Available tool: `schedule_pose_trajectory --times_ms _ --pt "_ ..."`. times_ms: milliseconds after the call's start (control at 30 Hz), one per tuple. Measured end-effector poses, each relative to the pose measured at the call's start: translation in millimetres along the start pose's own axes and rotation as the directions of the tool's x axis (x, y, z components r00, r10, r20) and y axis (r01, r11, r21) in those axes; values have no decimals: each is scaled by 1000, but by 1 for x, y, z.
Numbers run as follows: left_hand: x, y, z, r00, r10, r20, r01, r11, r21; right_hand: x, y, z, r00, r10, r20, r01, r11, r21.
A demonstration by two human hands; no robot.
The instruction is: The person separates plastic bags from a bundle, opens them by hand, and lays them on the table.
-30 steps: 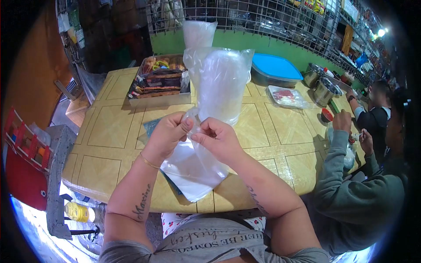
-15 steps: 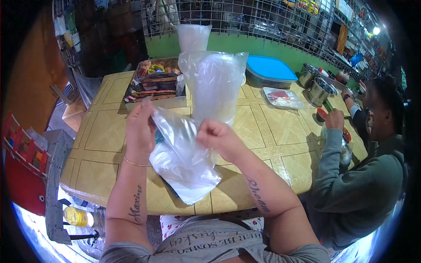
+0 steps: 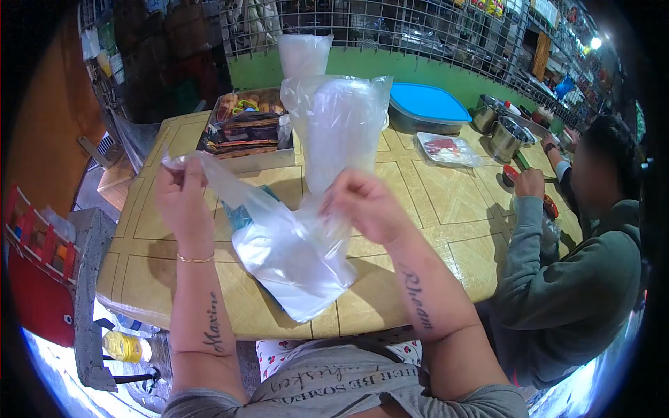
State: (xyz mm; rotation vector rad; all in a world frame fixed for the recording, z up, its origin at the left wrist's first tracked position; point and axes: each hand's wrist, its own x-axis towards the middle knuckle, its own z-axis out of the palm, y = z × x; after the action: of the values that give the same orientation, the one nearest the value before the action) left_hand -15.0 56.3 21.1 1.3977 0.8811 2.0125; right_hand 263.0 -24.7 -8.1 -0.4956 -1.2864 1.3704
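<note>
My left hand (image 3: 182,198) pinches one end of a thin clear plastic bag (image 3: 244,187), stretched toward the upper left. Beside the bag's other side is my right hand (image 3: 364,204), its fingers curled and closed on the plastic, partly blurred. White plastic sheets or bags (image 3: 296,268) lie below, between my forearms, over a teal packet (image 3: 240,216) that shows at their left edge. Just beyond my hands stands a tall bundle of clear plastic (image 3: 341,125).
Behind are a box of packets (image 3: 247,160), a clear plastic stack (image 3: 305,56) and a blue-lidded container (image 3: 430,103). Rightward are a wrapped tray (image 3: 446,150), metal pots (image 3: 506,139) and a person in a grey-green sleeve (image 3: 523,272). A grey ledge (image 3: 94,279) stands left.
My hands have moved apart from close together. My left hand has pulled its end of the plastic left, and the bag is now stretched out between them.
</note>
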Motion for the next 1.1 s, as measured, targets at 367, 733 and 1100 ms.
schedule_pose_trajectory --times_ms 367,733,1100 --pt "-4 -24 -10 515 -573 637 -302 574 761 -15 -35 -35 924 -257 -281 345 879 329" --pt "-50 41 37 834 38 550 -375 771 515 -6 -32 -32 927 -203 -316 318 871 374" --pt "-78 8 60 568 -241 787 297 952 77 -6 -26 5 977 -152 -152 181 963 201"
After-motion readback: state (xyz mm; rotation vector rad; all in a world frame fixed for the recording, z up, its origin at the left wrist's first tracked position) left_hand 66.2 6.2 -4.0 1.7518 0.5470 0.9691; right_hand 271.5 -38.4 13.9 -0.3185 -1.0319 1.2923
